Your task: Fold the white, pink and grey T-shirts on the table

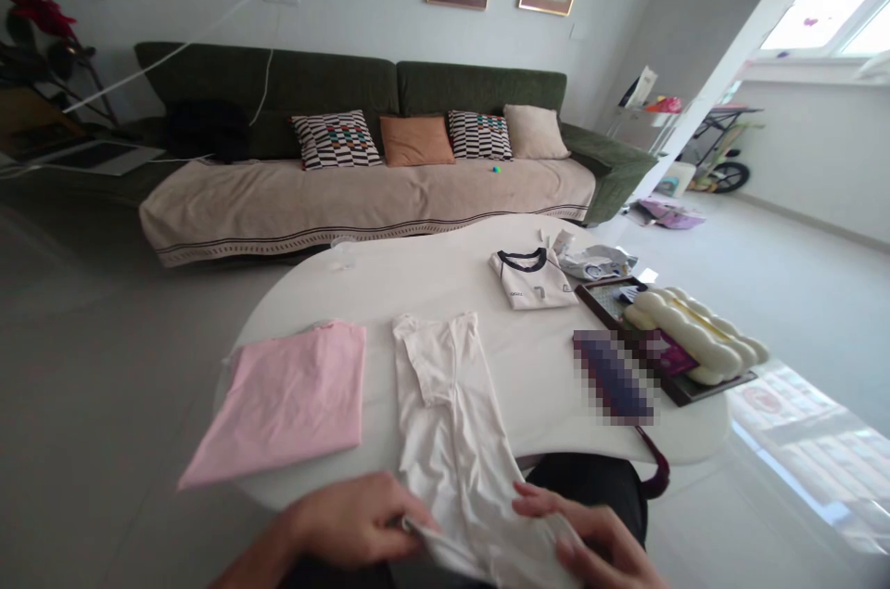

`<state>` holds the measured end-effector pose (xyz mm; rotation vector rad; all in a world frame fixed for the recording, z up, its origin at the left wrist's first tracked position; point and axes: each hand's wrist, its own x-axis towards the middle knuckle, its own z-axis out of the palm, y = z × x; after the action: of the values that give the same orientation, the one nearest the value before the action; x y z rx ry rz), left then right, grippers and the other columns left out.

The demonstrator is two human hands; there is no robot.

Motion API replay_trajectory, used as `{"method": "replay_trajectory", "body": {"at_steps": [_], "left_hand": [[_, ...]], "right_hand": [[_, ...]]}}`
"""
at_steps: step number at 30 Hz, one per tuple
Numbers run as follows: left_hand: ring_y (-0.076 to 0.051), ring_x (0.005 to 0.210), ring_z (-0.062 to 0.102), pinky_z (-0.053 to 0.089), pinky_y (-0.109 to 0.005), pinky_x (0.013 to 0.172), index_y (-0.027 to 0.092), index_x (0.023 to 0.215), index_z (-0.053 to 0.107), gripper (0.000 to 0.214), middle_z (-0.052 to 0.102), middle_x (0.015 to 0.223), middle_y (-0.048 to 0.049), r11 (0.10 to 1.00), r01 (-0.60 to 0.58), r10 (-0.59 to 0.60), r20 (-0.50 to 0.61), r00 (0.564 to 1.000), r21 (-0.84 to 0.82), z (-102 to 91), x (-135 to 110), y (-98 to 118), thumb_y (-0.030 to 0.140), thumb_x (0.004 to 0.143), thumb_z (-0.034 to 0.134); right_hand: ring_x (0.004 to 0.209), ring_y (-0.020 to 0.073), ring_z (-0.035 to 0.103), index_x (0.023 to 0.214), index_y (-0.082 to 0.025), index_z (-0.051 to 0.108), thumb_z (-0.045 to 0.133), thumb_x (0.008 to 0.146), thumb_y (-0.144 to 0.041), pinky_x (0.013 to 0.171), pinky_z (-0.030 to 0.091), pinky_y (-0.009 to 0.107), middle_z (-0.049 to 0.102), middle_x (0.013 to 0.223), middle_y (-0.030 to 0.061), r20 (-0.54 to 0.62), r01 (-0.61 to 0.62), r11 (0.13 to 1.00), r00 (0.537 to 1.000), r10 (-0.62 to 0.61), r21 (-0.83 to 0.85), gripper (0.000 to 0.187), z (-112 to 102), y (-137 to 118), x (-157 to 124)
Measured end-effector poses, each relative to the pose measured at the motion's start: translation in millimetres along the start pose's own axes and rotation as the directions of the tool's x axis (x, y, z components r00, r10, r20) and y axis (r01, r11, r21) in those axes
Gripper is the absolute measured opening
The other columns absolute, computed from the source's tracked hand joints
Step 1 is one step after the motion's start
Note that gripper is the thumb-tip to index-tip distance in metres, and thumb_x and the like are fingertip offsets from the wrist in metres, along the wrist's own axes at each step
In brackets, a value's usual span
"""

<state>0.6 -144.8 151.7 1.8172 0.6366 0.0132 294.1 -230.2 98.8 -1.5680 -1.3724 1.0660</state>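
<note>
A white garment [449,413] lies lengthwise down the middle of the white oval table [417,278], folded narrow, its lower end hanging over the near edge. My left hand [354,519] pinches the left side of that lower end, fingers closed on the cloth. My right hand [591,543] grips the right side of the same end. A pink folded garment [288,399] lies on the table to the left of the white one, partly over the edge.
A folded white shirt with dark collar [532,278] lies farther back. A dark tray [685,385] at the right holds a cream ridged cushion-like object [695,329]. Crumpled wrapping [598,262] lies beside it. A green sofa [362,153] with cushions stands behind the table.
</note>
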Motion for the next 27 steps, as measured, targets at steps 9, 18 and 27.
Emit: {"method": "replay_trajectory", "body": {"at_steps": [9, 18, 27], "left_hand": [[-0.016, 0.070, 0.060, 0.047, -0.027, 0.064, 0.014, 0.092, 0.060, 0.028, 0.066, 0.076, -0.0035, 0.742, 0.043, -0.533, -0.550, 0.643, -0.669, -117.5, 100, -93, 0.034, 0.072, 0.060], [-0.017, 0.086, 0.060, 0.044, -0.027, 0.080, 0.013, 0.094, 0.062, 0.029, 0.067, 0.085, -0.0013, 0.880, -0.111, -0.292, -0.711, 0.640, -0.462, -128.5, 117, -106, 0.013, 0.067, 0.053], [-0.021, 0.106, 0.053, 0.039, -0.037, 0.093, 0.013, 0.118, 0.048, 0.043, 0.058, 0.112, -0.0116, 0.964, 0.191, -0.249, -0.883, 0.398, -0.185, -130.8, 139, -108, 0.009, 0.075, 0.046]], "right_hand": [[0.055, 0.0107, 0.052, 0.082, -0.011, 0.061, 0.057, 0.067, -0.046, 0.054, 0.042, 0.024, 0.059, 0.066, 0.0027, 0.118, -0.079, 0.996, 0.990, 0.075, 0.034, 0.038, 39, -27, 219], [0.060, 0.0101, 0.053, 0.108, -0.020, 0.050, 0.050, 0.067, -0.023, 0.058, 0.042, 0.022, 0.056, 0.073, -0.0032, -0.041, 0.024, 0.973, 0.999, -0.034, -0.229, 0.041, 58, 2, 250], [0.101, 0.0213, 0.052, 0.121, -0.019, 0.048, 0.036, 0.078, -0.012, 0.084, 0.040, 0.033, 0.046, 0.124, 0.0126, -0.077, 0.123, 0.870, 0.981, -0.180, -0.477, 0.045, 61, -5, 244]]}}
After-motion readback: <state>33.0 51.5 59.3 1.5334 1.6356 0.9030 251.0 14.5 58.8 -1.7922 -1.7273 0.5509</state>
